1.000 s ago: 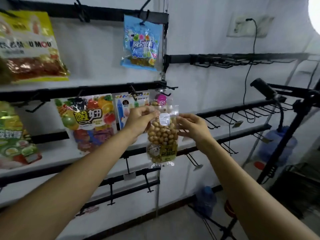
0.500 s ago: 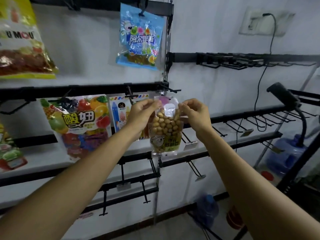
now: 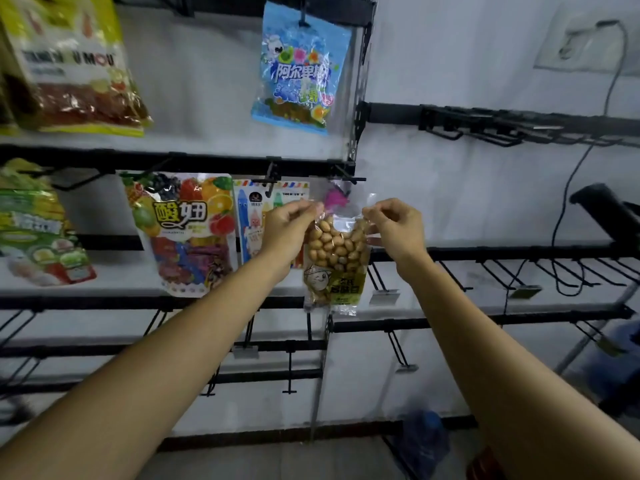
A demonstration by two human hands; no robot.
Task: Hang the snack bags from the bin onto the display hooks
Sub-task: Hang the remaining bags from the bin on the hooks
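Peanut bag (image 3: 335,261): centre of frame, upright, held just below hook (image 3: 347,177) at right end of mid rail (image 3: 194,163); top edge vs. hook contact: cannot tell. My L hand (image 3: 287,233) pinches bag's top-left corner, my R hand (image 3: 398,226) pinches top-right; fingers (image 3: 374,213) narrow, closed on the film. Left of it: crayon-print bag (image 3: 251,216), then fruit-candy bag (image 3: 183,233), both hanging. Blue bag (image 3: 298,67) hangs at upper centre.
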